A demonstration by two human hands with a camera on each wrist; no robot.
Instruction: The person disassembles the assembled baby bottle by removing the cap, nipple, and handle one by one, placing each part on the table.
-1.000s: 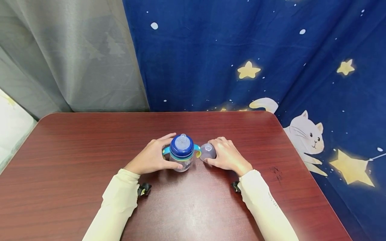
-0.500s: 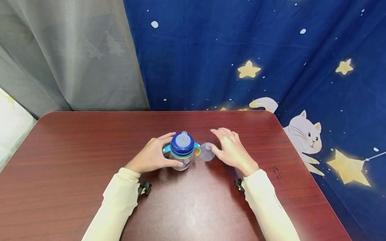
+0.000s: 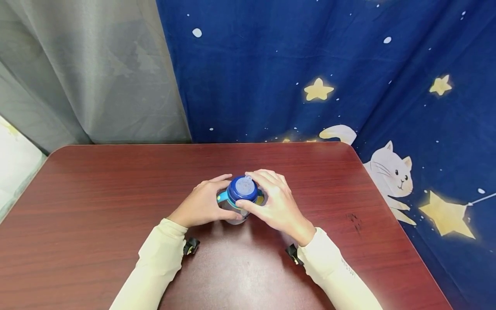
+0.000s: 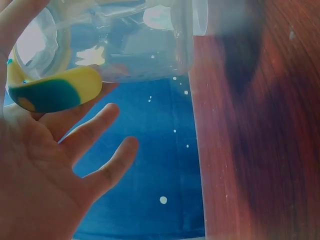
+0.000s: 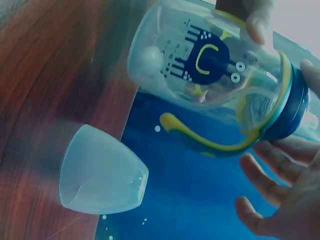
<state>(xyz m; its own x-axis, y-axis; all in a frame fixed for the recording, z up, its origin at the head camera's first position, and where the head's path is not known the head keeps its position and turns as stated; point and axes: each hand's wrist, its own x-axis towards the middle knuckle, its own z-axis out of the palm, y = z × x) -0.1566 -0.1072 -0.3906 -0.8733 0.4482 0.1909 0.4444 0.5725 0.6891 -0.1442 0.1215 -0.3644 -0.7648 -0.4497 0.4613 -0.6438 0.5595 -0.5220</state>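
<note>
A clear baby bottle (image 5: 205, 60) with two teal-and-yellow handles is between my hands at the middle of the table. My left hand (image 3: 207, 202) grips the bottle's side, with a teal handle (image 3: 222, 197) running past the palm. Up at the top, the fingers and thumb of my right hand (image 3: 277, 204) curl round the blue collar (image 5: 294, 107), beneath the translucent teat (image 3: 245, 186). Beside the bottle, the translucent dome cover (image 5: 102, 172) stands on the table in the right wrist view; my right hand hides it in the head view.
The dark red wooden table (image 3: 116, 181) has a rounded far edge. Behind it hang a grey curtain (image 3: 116, 77) and a blue star-patterned curtain (image 3: 248, 77). Dark scuff marks (image 3: 353, 221) show on the table at the right.
My right hand has let go of the dome cover, risen off it and moved left onto the blue collar. My left hand and the bottle have shifted slightly right.
</note>
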